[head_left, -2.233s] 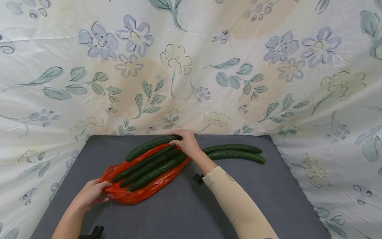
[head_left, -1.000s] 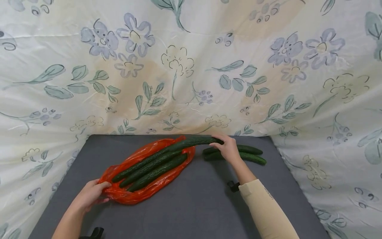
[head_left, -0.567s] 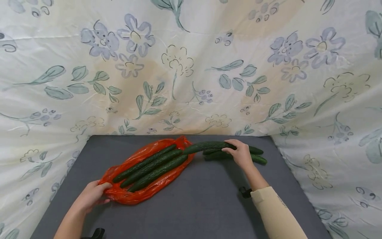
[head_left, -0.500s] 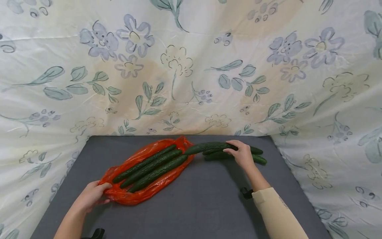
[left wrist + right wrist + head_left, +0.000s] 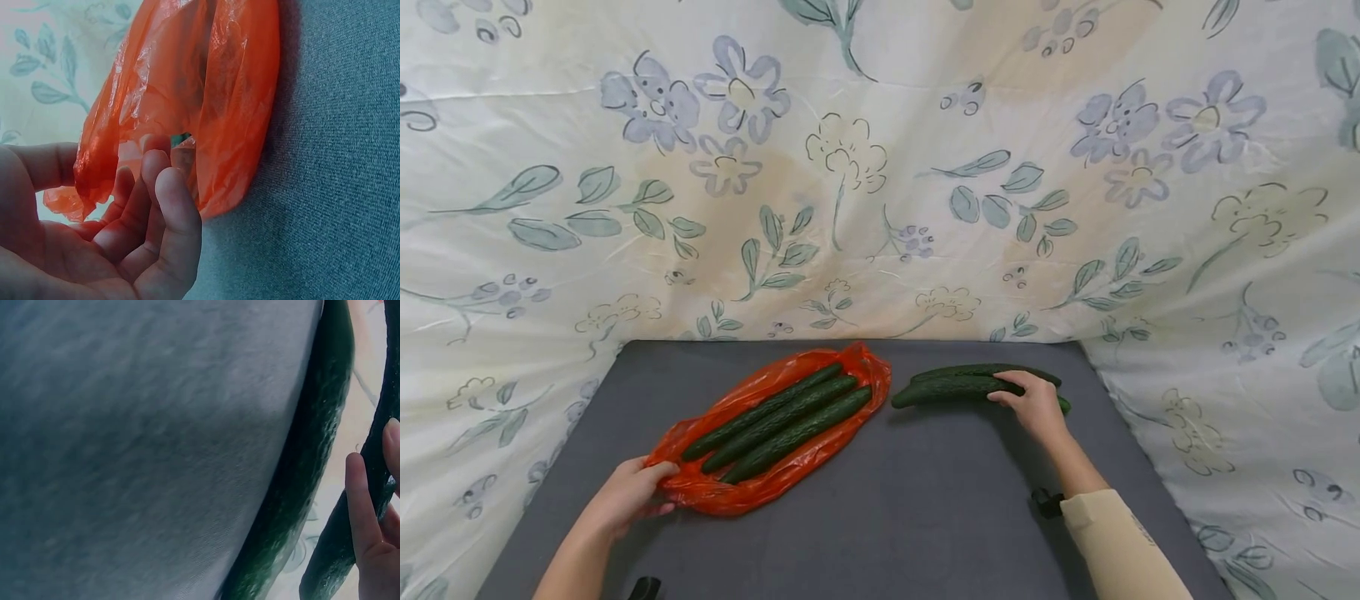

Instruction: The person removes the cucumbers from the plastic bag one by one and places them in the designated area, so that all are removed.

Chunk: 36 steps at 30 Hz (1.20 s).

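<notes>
One camera is on my head. It looks forward and down, far enough back to see my left hand, my right hand, the gray table and the flowery cloth behind. My left wrist camera is very near. It looks over that hand at the red bag, and the table stands sideways on the right. My right wrist camera is close too, with the table on the left and that hand at the right edge. Head and left wrist both see the bag. Head and right wrist both see the cucumber I hold.
</notes>
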Available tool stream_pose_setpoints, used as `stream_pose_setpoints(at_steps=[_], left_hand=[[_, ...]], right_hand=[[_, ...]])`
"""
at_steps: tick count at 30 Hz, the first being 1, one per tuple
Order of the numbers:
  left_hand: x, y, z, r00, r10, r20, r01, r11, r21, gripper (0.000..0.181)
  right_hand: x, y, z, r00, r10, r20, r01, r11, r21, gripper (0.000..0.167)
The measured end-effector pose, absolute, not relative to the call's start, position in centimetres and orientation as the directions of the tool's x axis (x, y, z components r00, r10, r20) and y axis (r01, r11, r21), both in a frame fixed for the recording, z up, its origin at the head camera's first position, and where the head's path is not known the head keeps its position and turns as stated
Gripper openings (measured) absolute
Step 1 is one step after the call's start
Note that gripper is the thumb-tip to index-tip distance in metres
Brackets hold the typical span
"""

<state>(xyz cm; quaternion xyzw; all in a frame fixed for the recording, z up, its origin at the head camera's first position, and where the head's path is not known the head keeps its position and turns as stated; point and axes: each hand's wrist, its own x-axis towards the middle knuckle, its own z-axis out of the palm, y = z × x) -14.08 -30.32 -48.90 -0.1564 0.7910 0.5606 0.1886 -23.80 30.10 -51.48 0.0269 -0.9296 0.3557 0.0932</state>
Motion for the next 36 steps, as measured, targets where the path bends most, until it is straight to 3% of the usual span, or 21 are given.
stream_pose_setpoints(at_steps=[18,36], left_hand=[[-14.2,-30.1,-48.6,-0.882,-0.029,-0.47,-0.453,0.325,0.83,0.052],[-14.1,-30.2,-48.3,-0.882,-0.038,-0.47,-0.457,0.318,0.831,0.052]], right_hand=[[-23.2,32.9,-53.2,-0.992,0.072,0.108,-0.007,0.801,-0.598,0.046],[-23.3,32.7,-53.4,-0.995,0.073,0.068,0.031,0.873,-0.487,0.043]])
